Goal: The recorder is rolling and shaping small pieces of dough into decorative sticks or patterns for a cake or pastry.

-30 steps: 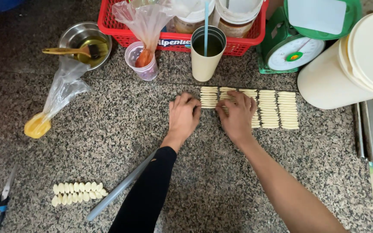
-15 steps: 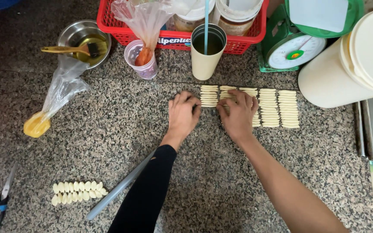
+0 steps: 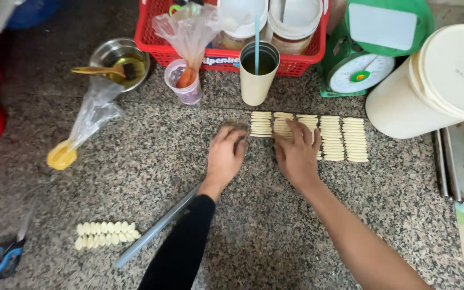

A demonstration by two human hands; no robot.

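- Head view: a speckled granite desk (image 3: pixel 135 161) carries several columns of pale dough strips (image 3: pixel 345 138), laid side by side just below a cream cup (image 3: pixel 258 72).
- Left hand (image 3: pixel 225 157): palm down on the bare desk, fingers loosely spread, fingertips just beside the left-most column of strips. It grasps nothing; the grip is open and flat. A black sleeve covers this forearm.
- Right hand (image 3: pixel 296 153): palm down, fingers spread wide over the second and third columns, touching the strips. The grip is flat and open; nothing is pinched.
- The strips lie in neat stacked rows; the two right-hand columns are uncovered and well apart from both hands.
- A second, smaller batch of dough pieces (image 3: pixel 107 233) lies in a row at lower left, well apart from the hands.
- A long grey rod (image 3: pixel 157 228) lies slanted on the desk, just beside the left forearm.
- A piping bag (image 3: pixel 84 126) with yellow filling lies at left.
- Behind: a steel bowl (image 3: pixel 115 56) with a brush, a red basket (image 3: pixel 226 56) holding tubs, and a green kitchen scale (image 3: pixel 358 70).
- A large cream lidded bucket (image 3: pixel 430 86) stands at right, near the strips.
- Blue-handled scissors (image 3: pixel 6 255) lie at lower left.
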